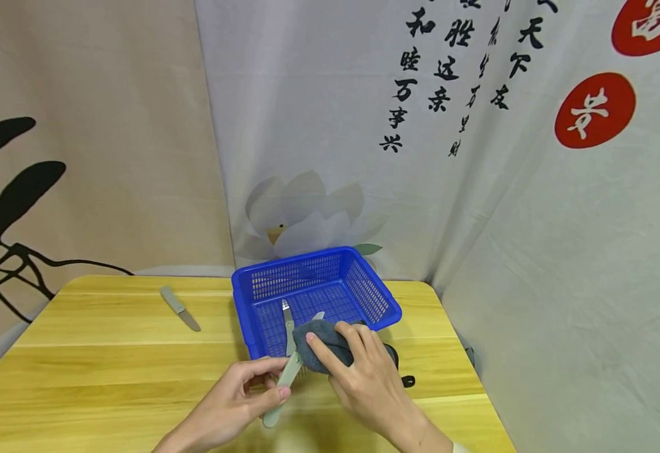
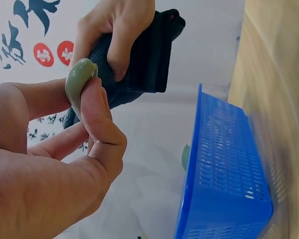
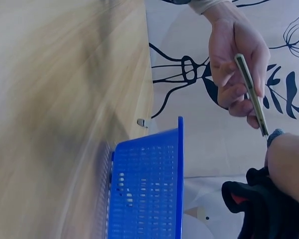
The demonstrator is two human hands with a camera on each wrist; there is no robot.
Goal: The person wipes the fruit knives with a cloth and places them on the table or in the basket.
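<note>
My left hand (image 1: 233,399) pinches the pale green handle of a knife (image 1: 284,384) between thumb and fingers, over the front of the table. My right hand (image 1: 372,380) grips a dark grey cloth (image 1: 323,349) folded around the knife's blade. Just the blade's tip shows past the cloth. In the left wrist view the rounded handle end (image 2: 78,79) sits between the fingertips, and the cloth (image 2: 144,59) hangs dark from the other hand. From the right wrist, the handle (image 3: 250,92) runs slantwise toward the cloth, whose black part (image 3: 259,204) droops below.
A blue plastic basket (image 1: 313,259) stands behind the hands at the table's back. Inside it lies a fork (image 1: 287,321) with a pale handle. Another knife (image 1: 180,308) rests on the wooden table (image 1: 109,365) at the left. Printed curtains hang behind and to the right.
</note>
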